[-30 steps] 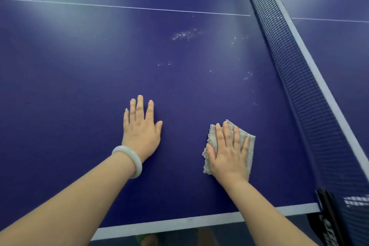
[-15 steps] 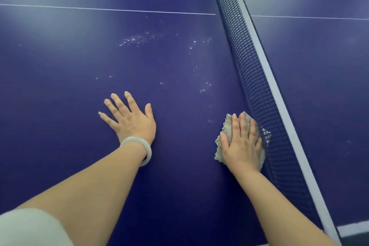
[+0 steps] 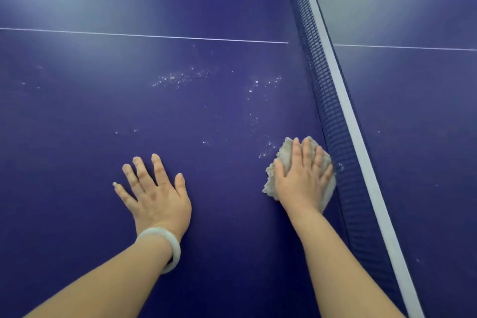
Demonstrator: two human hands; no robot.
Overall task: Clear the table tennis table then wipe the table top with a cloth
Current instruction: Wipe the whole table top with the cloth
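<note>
Pressing crumpled pale-grey cloth (image 3: 284, 155) on speckled blue table (image 3: 206, 201), right hand (image 3: 302, 181) flat, fingers straight.

Right hand (image 3: 303, 179) presses cloth (image 3: 285, 156) on table (image 3: 77, 162) beside net (image 3: 333, 111).

I now have the right hand (image 3: 303, 181) and cloth (image 3: 285, 156) slid against the net (image 3: 333, 111), cloth bunched; left hand (image 3: 157, 193) fans out

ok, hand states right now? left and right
Left hand: open, flat on the table, holding nothing.
Right hand: open, fingers flat, pressing the cloth beside the net.
</note>
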